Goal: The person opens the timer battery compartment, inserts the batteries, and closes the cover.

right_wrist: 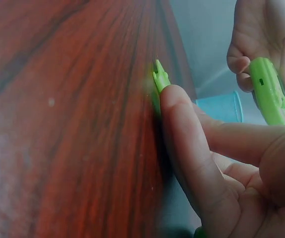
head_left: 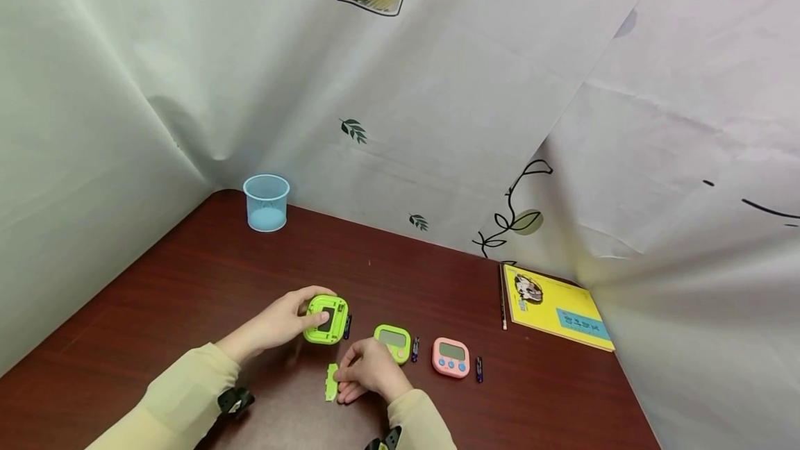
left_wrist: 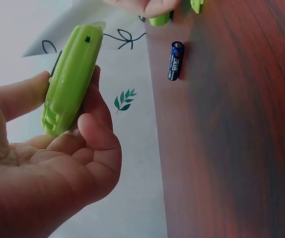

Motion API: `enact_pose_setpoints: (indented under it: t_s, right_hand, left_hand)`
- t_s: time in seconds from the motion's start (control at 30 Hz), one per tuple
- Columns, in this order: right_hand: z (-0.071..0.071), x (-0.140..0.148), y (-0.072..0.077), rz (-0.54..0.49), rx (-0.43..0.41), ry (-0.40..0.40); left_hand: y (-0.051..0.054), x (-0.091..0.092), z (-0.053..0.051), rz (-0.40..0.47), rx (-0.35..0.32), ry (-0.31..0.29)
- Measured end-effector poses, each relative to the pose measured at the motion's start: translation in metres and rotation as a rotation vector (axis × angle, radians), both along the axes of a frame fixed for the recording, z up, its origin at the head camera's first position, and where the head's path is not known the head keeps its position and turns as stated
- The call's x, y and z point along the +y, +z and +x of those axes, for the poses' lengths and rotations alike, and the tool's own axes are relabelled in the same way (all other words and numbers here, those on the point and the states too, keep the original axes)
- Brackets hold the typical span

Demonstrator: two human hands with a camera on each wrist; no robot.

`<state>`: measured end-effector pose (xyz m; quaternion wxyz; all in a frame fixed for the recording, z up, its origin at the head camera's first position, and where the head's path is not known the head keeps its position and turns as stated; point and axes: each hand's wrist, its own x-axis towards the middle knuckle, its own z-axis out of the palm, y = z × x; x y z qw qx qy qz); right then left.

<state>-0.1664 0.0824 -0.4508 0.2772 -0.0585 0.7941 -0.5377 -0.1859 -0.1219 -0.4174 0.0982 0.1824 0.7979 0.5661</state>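
Note:
My left hand [head_left: 281, 319] grips a light green digital timer [head_left: 337, 321], its thumb across the back. The back faces the head camera, with the battery slot uncovered. In the left wrist view the timer [left_wrist: 75, 74] stands on edge between thumb and fingers. My right hand [head_left: 375, 368] pinches the small green battery cover [head_left: 331, 382] low over the table; in the right wrist view the cover's notched end [right_wrist: 160, 78] sticks out past the fingertips. A dark blue battery [head_left: 347, 326] lies just right of the held timer.
A second green timer [head_left: 392, 339], partly behind my right hand, has a battery [head_left: 415, 349] beside it. Farther right are a pink timer [head_left: 451, 357] and another battery [head_left: 479, 369]. A blue cup [head_left: 267, 203], a pencil [head_left: 503, 297] and a yellow book [head_left: 556, 304] lie toward the back.

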Motion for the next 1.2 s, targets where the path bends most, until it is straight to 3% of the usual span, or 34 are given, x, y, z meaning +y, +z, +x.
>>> enact_pose_setpoints:
  t_s: [0.17,0.27,0.37,0.53,0.63,0.77,0.97,1.2]
  right_hand:
    - [-0.003,0.001,0.003,0.006,0.067,-0.006]
    - [-0.007,0.002,0.004,0.029,0.172,-0.025]
    - [-0.012,0.003,0.004,0.108,0.341,-0.030]
    - [-0.018,0.001,0.003,0.314,0.706,0.001]
    - [-0.021,-0.002,0.004,0.433,0.832,0.035]
    - [-0.024,-0.004,0.004,0.552,0.882,0.072]
    - [-0.030,-0.005,0.002,0.621,0.909,0.122]
    - [-0.037,-0.007,0.002,0.782,0.944,0.181]
  left_hand:
    - [-0.001,-0.001,0.000,0.022,-0.032,0.031]
    - [-0.001,-0.003,0.000,0.040,-0.046,0.050]
    - [-0.001,-0.004,0.000,0.061,-0.053,0.047]
    - [-0.001,-0.005,0.001,0.080,-0.063,0.038]
    - [-0.001,-0.006,0.001,0.084,-0.061,0.043]
    - [0.001,-0.008,0.002,0.094,-0.056,0.038]
    - [0.002,-0.010,0.005,0.094,-0.067,0.038]
    - [0.002,-0.009,0.005,0.093,-0.071,0.044]
